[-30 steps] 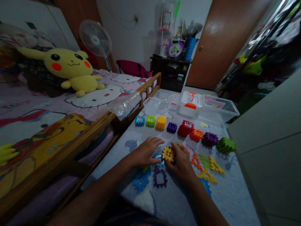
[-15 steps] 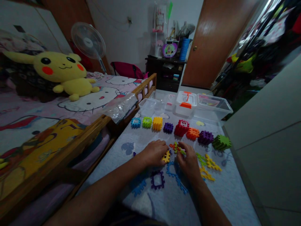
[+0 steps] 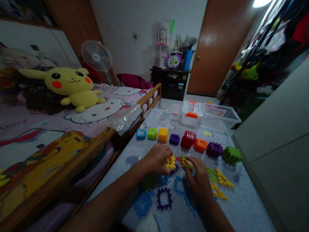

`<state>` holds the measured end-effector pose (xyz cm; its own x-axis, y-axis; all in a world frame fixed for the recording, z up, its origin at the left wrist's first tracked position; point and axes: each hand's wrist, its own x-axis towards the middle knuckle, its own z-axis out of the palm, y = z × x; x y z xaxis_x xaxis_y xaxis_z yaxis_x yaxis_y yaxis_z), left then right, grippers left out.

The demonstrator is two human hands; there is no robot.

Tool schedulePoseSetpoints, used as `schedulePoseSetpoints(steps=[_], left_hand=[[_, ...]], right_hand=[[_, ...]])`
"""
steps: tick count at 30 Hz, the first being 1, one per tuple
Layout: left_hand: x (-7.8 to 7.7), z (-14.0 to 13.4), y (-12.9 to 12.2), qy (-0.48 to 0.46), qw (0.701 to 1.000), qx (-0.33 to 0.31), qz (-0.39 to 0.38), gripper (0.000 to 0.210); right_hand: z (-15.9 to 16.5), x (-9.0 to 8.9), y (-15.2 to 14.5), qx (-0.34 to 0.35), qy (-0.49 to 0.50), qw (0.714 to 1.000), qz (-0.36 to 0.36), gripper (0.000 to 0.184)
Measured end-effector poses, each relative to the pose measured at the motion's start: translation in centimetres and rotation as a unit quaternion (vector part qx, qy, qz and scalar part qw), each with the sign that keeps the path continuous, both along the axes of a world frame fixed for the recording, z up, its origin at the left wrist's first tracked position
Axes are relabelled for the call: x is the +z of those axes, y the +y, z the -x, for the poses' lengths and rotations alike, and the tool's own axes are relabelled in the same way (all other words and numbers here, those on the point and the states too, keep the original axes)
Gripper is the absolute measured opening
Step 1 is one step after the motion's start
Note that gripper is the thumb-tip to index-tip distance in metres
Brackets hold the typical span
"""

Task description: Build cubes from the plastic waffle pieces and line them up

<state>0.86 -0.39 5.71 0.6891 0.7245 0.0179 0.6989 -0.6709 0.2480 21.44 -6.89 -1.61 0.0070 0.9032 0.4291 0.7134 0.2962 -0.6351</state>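
Note:
My left hand (image 3: 158, 158) is closed around a yellow interlocking tile (image 3: 171, 163), whose toothed edge sticks out past the fingers. Just under it shows part of a purple tile (image 3: 175, 169). My right hand (image 3: 198, 172) pinches a green toothed piece (image 3: 185, 161), with an orange-red piece (image 3: 178, 159) right beside its tip; I cannot tell whether those two are joined. Nearer to me lie a purple square frame (image 3: 164, 198), a blue tile (image 3: 144, 203) and blue frame pieces (image 3: 179, 186). Yellow triangular pieces (image 3: 224, 178) rest to the right of my right hand.
Stacks of tiles run across the cloth-covered table: yellow (image 3: 163, 135), red (image 3: 188, 139), purple (image 3: 214, 149), green (image 3: 232, 155) and others. Behind them stand clear plastic boxes (image 3: 191, 116). On the left, a wooden bed rail (image 3: 106, 135) borders the table.
The camera has tilted up, so everything sits lower in view. My right hand has drawn slightly away from the left with the green piece. My left hand keeps the yellow tile.

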Motion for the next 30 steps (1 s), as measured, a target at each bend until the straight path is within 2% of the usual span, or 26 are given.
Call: schedulePoseSetpoints(steps=[3,6,9,11,17,23,27,30], left_hand=[[2.1,1.8,3.3,-0.050,0.997,0.044,-0.041,0.042],[3.6,2.9,7.3,-0.060,0.994,0.069,-0.052,0.043],[3.9,2.9,10.5,-0.039,0.996,0.082,-0.024,0.039],[3.7,2.5,11.6,-0.028,0.996,0.086,-0.015,0.038],[3.1,1.8,11.9,-0.003,0.997,0.081,-0.005,0.037],[3.0,1.6,12.3,0.041,0.997,0.067,0.004,0.040],[2.5,1.4,12.8,0.072,0.995,0.064,0.016,0.046],[2.2,1.4,12.9,0.090,0.994,0.063,0.022,0.049]], right_hand=[[-0.4,0.0,0.0,-0.003,0.003,1.000,0.009,0.025],[-0.6,-0.3,0.1,0.010,-0.026,0.999,0.022,0.023],[-0.6,-0.7,0.2,0.024,-0.064,0.997,0.024,0.023],[-0.6,-0.9,0.1,0.021,-0.071,0.997,0.021,0.023],[-1.1,-0.2,0.1,0.014,-0.044,0.998,0.032,0.023],[-5.3,1.4,-0.2,-0.014,-0.082,0.996,0.025,0.026],[-7.9,0.2,-0.4,-0.031,-0.169,0.985,0.027,0.030],[-8.1,-1.0,-0.7,-0.046,-0.226,0.973,0.028,0.038]])
